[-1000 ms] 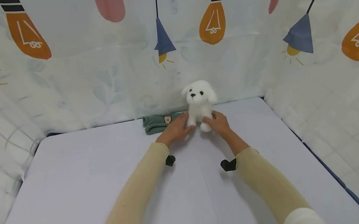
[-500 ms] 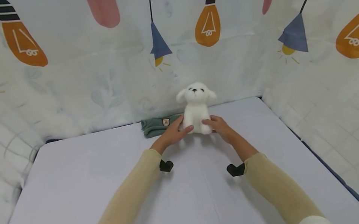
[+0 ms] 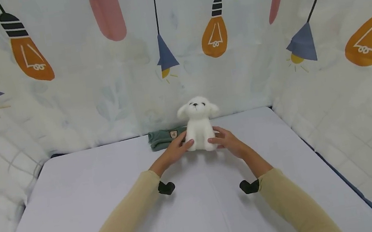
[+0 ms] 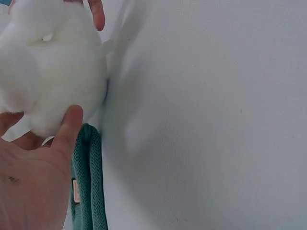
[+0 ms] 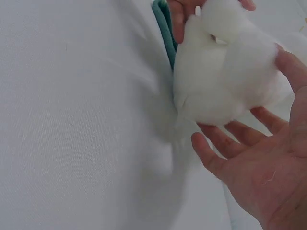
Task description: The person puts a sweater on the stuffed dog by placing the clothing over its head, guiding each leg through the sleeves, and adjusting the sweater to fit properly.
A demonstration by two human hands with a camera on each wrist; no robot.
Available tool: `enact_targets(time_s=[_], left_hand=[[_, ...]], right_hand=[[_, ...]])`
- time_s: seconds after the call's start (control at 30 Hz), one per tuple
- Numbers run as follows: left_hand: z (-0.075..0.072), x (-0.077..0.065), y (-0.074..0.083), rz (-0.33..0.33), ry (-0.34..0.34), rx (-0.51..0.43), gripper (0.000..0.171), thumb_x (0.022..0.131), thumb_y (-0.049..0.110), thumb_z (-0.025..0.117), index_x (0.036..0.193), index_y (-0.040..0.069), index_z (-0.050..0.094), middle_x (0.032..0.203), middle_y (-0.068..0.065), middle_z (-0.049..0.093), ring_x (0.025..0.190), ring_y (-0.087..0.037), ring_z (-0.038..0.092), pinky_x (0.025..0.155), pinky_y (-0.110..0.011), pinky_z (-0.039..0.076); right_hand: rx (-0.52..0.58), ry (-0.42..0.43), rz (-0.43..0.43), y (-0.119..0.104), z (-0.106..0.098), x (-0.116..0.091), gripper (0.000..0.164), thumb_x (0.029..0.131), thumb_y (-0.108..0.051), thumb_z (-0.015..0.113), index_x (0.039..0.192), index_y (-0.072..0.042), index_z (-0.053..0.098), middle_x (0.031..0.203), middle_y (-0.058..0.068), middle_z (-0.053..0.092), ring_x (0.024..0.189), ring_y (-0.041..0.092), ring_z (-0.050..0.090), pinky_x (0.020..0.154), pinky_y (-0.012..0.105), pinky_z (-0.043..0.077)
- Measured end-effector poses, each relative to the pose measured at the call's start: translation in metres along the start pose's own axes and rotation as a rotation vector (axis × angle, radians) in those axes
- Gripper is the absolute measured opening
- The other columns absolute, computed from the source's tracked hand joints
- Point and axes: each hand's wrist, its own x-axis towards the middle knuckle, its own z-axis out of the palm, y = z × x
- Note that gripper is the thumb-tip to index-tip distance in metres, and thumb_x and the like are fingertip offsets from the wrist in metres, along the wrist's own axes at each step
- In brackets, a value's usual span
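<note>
A white plush dog sits upright near the back edge of the table, facing me. From its left side my left hand holds it, thumb on the front of the body. On the other side my right hand holds the lower body between thumb and fingers; the fingertips are partly hidden behind the fur. In the right wrist view, this hand's fingers are spread along the fur. Just left of the dog lies a folded green knit piece with a small patch, partly hidden by my left hand.
The table has a pale cover. A patterned fabric wall, printed with lamps and bulbs, rises behind it, with more fabric at both sides. Dark devices stick out at the wrists.
The dog has turned from facing left to facing me, then shifted slightly left. Both hands have moved along with it. The camera view has tilted up a little.
</note>
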Motion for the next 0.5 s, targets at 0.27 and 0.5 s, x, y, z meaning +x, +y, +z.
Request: enact_targets(time_s=[0.27,0.5], left_hand=[[-0.006,-0.027,-0.005,0.01,0.018,-0.023,0.062,0.098,0.044,0.052,0.152,0.024,0.029,0.156,-0.006,0.032,0.139,-0.03,0.04,0.105,-0.049,0.043],[-0.015,-0.047,-0.01,0.01,0.048,0.003,0.066,0.096,0.043,0.057,0.152,0.026,0.028,0.156,-0.007,0.033,0.14,-0.034,0.038,0.109,-0.051,0.038]], right_hand=[[0.01,-0.028,-0.03,0.003,0.017,-0.005,0.069,0.086,-0.039,0.068,0.147,-0.025,0.039,0.15,0.01,0.043,0.133,0.029,0.048,0.105,0.049,0.043],[0.014,-0.075,-0.095,0.001,0.032,-0.004,0.068,0.086,-0.033,0.071,0.146,-0.028,0.04,0.151,0.007,0.043,0.137,0.03,0.044,0.103,0.048,0.045]])
